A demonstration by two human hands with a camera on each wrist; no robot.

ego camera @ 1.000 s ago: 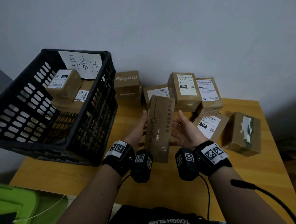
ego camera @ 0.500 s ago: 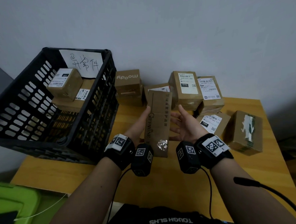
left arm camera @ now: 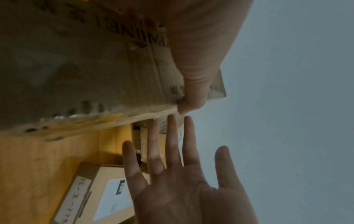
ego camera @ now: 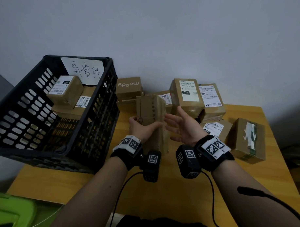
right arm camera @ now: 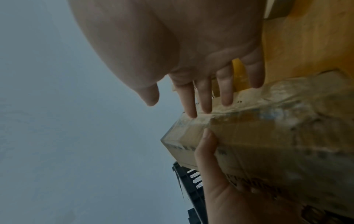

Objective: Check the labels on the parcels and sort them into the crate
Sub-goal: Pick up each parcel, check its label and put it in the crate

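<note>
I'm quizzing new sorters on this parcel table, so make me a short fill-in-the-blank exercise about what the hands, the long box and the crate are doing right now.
1. The long brown cardboard box is gripped by the person's ____ hand.
2. The right hand is ____, fingers spread, beside the box.
3. The black slotted plastic crate stands to the ____ of the held box.
4. A white sheet of paper with handwriting hangs inside the ____.

Missing words: left; open; left; crate

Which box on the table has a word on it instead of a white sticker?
The box beside the crate, at the wall. It says "moody" upside down; the other table boxes with sides showing carry white stickers or tape.
</note>
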